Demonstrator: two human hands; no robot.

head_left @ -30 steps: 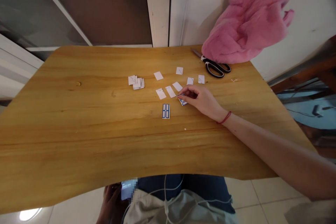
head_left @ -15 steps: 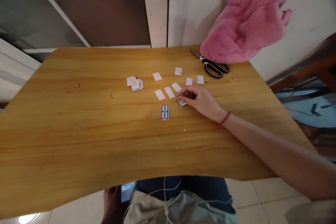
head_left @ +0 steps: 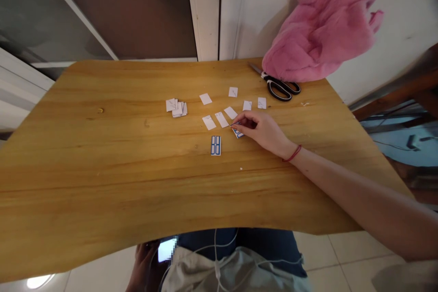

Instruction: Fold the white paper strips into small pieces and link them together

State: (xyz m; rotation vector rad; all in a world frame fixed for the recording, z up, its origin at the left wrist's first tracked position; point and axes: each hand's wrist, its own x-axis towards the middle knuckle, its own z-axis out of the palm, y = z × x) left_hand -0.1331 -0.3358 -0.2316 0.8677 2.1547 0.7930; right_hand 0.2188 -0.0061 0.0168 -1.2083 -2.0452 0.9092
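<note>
My right hand [head_left: 263,131] rests over the middle of the table, thumb and forefinger pinched on the edge of a small blue-framed label card [head_left: 238,134]. The fingers cover part of that card. Left of it lies another blue-framed card [head_left: 216,145], face up. Just beyond my fingertips are white paper slips [head_left: 221,119], some with thin pen lines. A loose stack of similar slips [head_left: 178,109] sits farther left. Below the table edge, in shadow, my left hand [head_left: 145,262] holds a phone [head_left: 167,250] with a lit screen.
Black-handled scissors [head_left: 278,87] lie at the back right, partly beneath a pink plush cloth [head_left: 321,27] against the wall. The wooden table [head_left: 119,178] has a curved front edge. A white cable [head_left: 216,255] runs across my lap.
The phone screen has become brighter, and my left hand has shifted slightly. My right hand stays pinched on the label card in the same place. The view has moved a little.
</note>
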